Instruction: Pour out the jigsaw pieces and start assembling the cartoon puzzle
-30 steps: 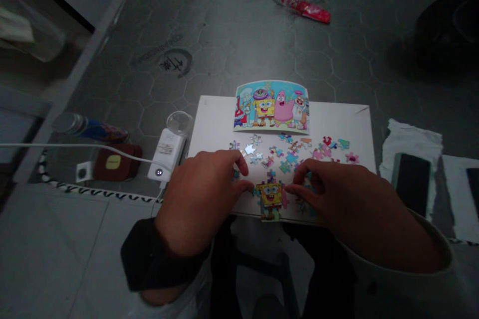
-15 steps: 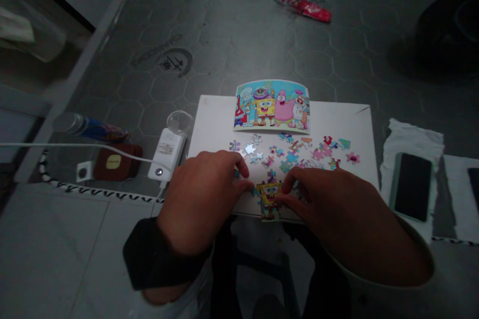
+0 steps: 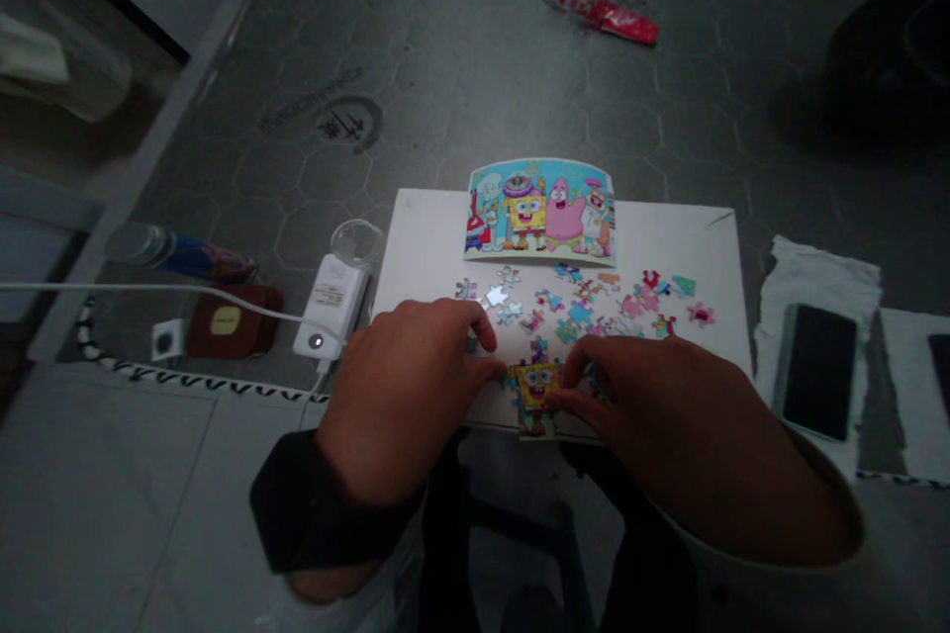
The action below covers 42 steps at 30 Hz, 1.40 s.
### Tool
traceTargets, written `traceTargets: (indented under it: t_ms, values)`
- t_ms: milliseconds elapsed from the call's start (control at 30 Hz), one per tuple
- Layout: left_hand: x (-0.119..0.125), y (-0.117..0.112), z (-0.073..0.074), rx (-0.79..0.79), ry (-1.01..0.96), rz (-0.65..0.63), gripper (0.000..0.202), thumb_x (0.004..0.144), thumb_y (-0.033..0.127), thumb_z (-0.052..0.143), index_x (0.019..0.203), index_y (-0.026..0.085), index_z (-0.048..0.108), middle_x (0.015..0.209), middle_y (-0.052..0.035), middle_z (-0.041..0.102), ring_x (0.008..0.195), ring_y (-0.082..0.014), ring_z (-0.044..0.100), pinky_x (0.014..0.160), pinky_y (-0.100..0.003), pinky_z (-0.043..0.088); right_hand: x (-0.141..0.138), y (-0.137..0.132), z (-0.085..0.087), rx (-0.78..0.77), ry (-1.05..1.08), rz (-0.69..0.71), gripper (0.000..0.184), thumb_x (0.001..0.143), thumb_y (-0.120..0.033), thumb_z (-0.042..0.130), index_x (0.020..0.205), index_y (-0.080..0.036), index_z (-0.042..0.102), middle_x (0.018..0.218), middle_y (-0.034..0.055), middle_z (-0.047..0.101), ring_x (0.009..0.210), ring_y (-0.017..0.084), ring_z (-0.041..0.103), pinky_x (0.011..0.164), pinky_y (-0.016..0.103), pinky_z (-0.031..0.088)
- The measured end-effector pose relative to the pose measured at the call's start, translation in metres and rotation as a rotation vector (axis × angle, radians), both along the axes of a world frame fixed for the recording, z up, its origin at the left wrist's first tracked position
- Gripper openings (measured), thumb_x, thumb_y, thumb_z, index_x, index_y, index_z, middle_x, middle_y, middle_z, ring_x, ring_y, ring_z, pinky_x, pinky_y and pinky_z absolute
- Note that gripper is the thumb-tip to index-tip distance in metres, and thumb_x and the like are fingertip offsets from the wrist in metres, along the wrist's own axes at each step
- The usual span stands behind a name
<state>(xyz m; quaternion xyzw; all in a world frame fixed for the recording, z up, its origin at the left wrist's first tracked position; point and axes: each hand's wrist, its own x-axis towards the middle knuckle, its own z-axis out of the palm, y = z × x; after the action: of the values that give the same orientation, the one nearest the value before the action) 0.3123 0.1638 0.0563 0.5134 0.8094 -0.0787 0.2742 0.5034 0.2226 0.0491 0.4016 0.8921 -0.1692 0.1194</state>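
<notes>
A small joined cluster of puzzle pieces (image 3: 535, 386) showing a yellow cartoon figure lies at the near edge of a white board (image 3: 672, 235). My left hand (image 3: 405, 391) rests on the board with curled fingers, its fingertips touching the cluster's left side. From the right, my right hand (image 3: 657, 406) pinches the same cluster with thumb and fingers. Several loose puzzle pieces (image 3: 586, 302) are scattered beyond the cluster. A printed reference picture (image 3: 540, 210) of cartoon characters lies at the board's far edge.
A white charger (image 3: 331, 305) with its cable, a clear cap (image 3: 356, 241), a brown case (image 3: 227, 321) and a bottle (image 3: 178, 255) lie left of the board. A dark phone (image 3: 816, 368) rests on white paper to the right. A red wrapper (image 3: 601, 12) lies on the grey floor.
My right hand has slid left across the board and closed in on the cluster's right side. My left hand has barely moved.
</notes>
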Motion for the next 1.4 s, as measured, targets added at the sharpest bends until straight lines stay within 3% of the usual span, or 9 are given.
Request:
traceTargets:
  t_ms: [300, 533, 767, 1000, 1167, 1400]
  values:
    - [0.004, -0.002, 0.003, 0.011, -0.004, -0.001, 0.017, 0.082, 0.047, 0.072, 0.094, 0.035, 0.074, 0.088, 0.0022, 0.074, 0.078, -0.0196, 0.065, 0.061, -0.030, 0.030, -0.001, -0.002, 0.002, -0.004, -0.040, 0.031, 0.016, 0.085, -0.044, 0.071, 0.077, -0.031, 0.071, 0.066, -0.0031, 0.069, 0.058, 0.019, 0.060, 0.052, 0.030, 0.027]
    - [0.003, -0.001, 0.002, 0.028, 0.011, -0.024, 0.021, 0.084, 0.051, 0.069, 0.094, 0.033, 0.073, 0.084, 0.0008, 0.073, 0.074, -0.0197, 0.065, 0.060, -0.031, 0.032, -0.001, -0.004, 0.005, -0.059, -0.097, 0.092, 0.029, 0.089, -0.048, 0.066, 0.068, -0.030, 0.074, 0.066, 0.0004, 0.070, 0.058, 0.019, 0.062, 0.053, 0.031, 0.030]
    - [0.004, 0.000, 0.004, 0.043, 0.031, -0.017, 0.027, 0.087, 0.055, 0.064, 0.091, 0.030, 0.074, 0.081, -0.0013, 0.074, 0.071, -0.0200, 0.065, 0.060, -0.030, 0.035, -0.001, -0.006, 0.009, -0.070, -0.134, 0.146, 0.025, 0.088, -0.042, 0.068, 0.069, -0.029, 0.075, 0.062, 0.0019, 0.069, 0.054, 0.020, 0.060, 0.050, 0.032, 0.028]
    - [0.002, -0.001, 0.004, 0.049, 0.029, -0.006, 0.030, 0.088, 0.056, 0.062, 0.094, 0.029, 0.073, 0.085, -0.0025, 0.074, 0.072, -0.0199, 0.065, 0.061, -0.030, 0.036, 0.010, -0.002, 0.005, -0.043, -0.053, 0.059, 0.035, 0.092, -0.048, 0.061, 0.066, -0.028, 0.071, 0.062, -0.0005, 0.068, 0.053, 0.017, 0.059, 0.051, 0.029, 0.027]
    - [0.001, -0.002, 0.003, 0.044, 0.025, -0.002, 0.030, 0.089, 0.056, 0.061, 0.095, 0.029, 0.073, 0.085, -0.0028, 0.074, 0.072, -0.0203, 0.064, 0.062, -0.030, 0.036, 0.029, 0.007, 0.000, 0.008, -0.011, -0.008, 0.018, 0.088, -0.047, 0.066, 0.084, -0.030, 0.071, 0.067, -0.0026, 0.070, 0.055, 0.016, 0.060, 0.052, 0.027, 0.029]
    - [0.000, -0.002, 0.001, 0.052, 0.039, -0.003, 0.030, 0.089, 0.056, 0.061, 0.094, 0.029, 0.073, 0.084, -0.0028, 0.073, 0.072, -0.0206, 0.064, 0.063, -0.030, 0.036, 0.029, 0.013, -0.005, -0.006, -0.067, 0.008, 0.013, 0.084, -0.040, 0.068, 0.081, -0.028, 0.065, 0.065, -0.0018, 0.067, 0.052, 0.017, 0.057, 0.049, 0.028, 0.025]
